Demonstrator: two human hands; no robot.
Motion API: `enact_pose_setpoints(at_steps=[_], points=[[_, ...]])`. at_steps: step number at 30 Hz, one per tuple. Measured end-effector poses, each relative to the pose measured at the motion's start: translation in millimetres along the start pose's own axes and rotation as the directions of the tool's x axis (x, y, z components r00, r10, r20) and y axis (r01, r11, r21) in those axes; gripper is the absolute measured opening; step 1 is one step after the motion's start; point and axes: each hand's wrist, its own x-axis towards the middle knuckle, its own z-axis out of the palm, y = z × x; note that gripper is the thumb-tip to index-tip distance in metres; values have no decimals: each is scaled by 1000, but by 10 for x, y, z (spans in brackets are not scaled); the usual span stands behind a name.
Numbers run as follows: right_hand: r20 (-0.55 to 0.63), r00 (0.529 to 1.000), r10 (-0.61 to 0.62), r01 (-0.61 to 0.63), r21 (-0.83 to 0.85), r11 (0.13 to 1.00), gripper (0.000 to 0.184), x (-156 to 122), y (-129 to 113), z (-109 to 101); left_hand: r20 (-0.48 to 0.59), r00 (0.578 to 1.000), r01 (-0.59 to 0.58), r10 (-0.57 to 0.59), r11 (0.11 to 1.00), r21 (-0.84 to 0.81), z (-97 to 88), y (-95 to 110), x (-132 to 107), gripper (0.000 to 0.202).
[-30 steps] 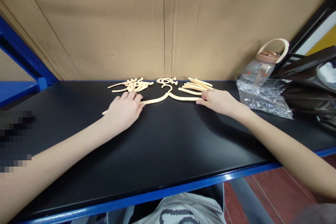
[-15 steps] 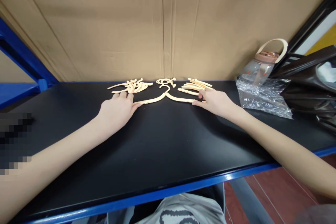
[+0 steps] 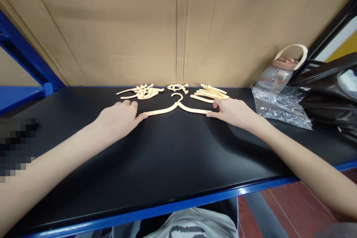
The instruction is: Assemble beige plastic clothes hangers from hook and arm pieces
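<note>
A cream clothes hanger [image 3: 164, 110] lies on the black tabletop [image 3: 173, 156], its hook pointing away from me. My left hand [image 3: 118, 119] grips the outer end of its left arm, thumb along the near edge. Around the right arm's outer end, my right hand [image 3: 232, 111] is closed in the same way. Both tips of the hanger are hidden by my fingers. Behind it lie three groups of cream pieces: a tangled left pile [image 3: 146, 92], several small hooks [image 3: 177, 87] in the middle, and a right pile of straight arms [image 3: 210, 93].
A clear bottle [image 3: 277, 72] with a pinkish lid and a carry loop stands at the right. Crumpled clear plastic [image 3: 281, 106] lies by it, with a dark shiny bag [image 3: 329, 89] further right. Cardboard [image 3: 125, 26] walls off the back; a blue frame [image 3: 25, 52] rises at the left.
Both hands have drawn the hanger slightly toward me, leaving a wider gap to the piles behind. The camera view has shifted a little too.
</note>
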Motion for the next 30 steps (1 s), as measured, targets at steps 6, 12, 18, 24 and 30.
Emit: enact_pose_setpoints(at_steps=[6, 12, 18, 24, 30], points=[[-8, 999, 54, -53, 16, 998, 44, 61, 24, 17, 89, 994, -57, 63, 996, -68, -94, -176, 26, 34], [-47, 997, 57, -54, 60, 997, 38, 70, 1, 39, -2, 998, -69, 69, 995, -68, -22, -209, 40, 44], [-89, 996, 26, -21, 51, 998, 32, 88, 12, 88, -16, 1000, -20, 20, 1000, 0, 60, -164, 81, 38], [-84, 996, 15, -12, 35, 999, 26, 79, -13, 73, -55, 998, -20, 21, 999, 34, 154, -179, 85, 43], [-102, 995, 21, -19, 18, 1000, 31, 97, -11, 117, -15, 1000, 10, -10, 1000, -23, 131, -158, 86, 49]])
